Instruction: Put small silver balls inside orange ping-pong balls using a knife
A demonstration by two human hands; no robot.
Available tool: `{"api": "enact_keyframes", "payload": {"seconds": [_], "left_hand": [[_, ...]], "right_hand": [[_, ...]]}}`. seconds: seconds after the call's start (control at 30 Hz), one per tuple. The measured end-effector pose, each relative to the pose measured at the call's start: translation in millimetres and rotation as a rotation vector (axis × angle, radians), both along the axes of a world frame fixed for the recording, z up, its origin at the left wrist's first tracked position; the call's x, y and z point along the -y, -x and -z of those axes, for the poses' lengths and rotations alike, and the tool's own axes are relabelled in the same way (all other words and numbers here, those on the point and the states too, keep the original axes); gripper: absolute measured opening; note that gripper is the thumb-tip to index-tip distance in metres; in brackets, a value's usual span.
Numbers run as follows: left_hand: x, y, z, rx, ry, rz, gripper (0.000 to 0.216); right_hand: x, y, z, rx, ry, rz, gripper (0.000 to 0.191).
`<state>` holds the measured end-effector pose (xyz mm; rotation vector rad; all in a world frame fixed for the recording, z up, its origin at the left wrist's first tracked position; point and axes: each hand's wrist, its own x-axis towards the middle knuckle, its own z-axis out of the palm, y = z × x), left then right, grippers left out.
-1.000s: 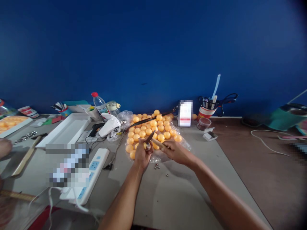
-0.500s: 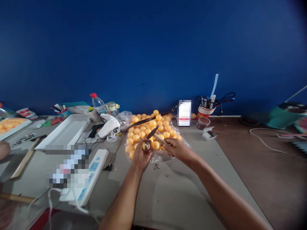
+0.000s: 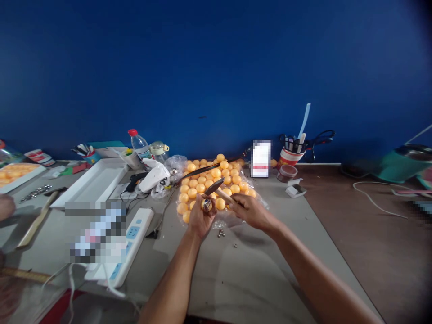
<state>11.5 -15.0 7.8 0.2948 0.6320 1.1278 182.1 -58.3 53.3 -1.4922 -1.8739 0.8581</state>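
Left hand (image 3: pixel 200 221): fingers curled around a shiny-patched ball (image 3: pixel 206 205), pressing its sides.
Ball: upright in the left hand, near the hammer (image 3: pixel 213 186) head, contact unclear; probably light, smooth and easily dented; best cradled low.
Right hand (image 3: pixel 251 210): fingers wrapped about the hammer's wooden handle.
Hammer: stiff, likely head-heavy; best gripped along the handle.
Orange balls (image 3: pixel 201 188): massed in clear plastic beyond the hands.

Hammer (image 3: pixel 215 185): dark tapered head, pale wooden handle. Gripped in my right hand (image 3: pixel 249 209), handle slanted, head just beside ball (image 3: pixel 206 205); contact unclear. Ball: orange, silvery patch facing up, clasped in my left hand (image 3: pixel 199 221).
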Motion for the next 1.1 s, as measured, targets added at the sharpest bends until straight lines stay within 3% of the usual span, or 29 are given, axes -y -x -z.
{"api": "enact_keyframes", "payload": {"seconds": [0.13,0.3,0.9,1.1], "left_hand": [[0.7,-1.1,-0.7,-0.058,0.082,-0.007,0.039],[0.5,-1.0,1.4,-0.036,-0.018,0.009,0.043],[-0.8,-0.4,5.0,-0.103,0.002,-0.023,0.035],[-1.5,-0.9,7.0,-0.072,-0.016,-0.014,0.035]], "right_hand": [[0.3,2.0,-1.5,0.072,-0.007,-0.052,0.025],[2.2,1.6,-6.2,0.014,0.001,-0.044,0.027],[-1.2,-4.2,0.3,0.067,0.047,-0.081,0.026],[0.6,-6.5,0.3,-0.035,0.082,-0.053,0.029]]}}
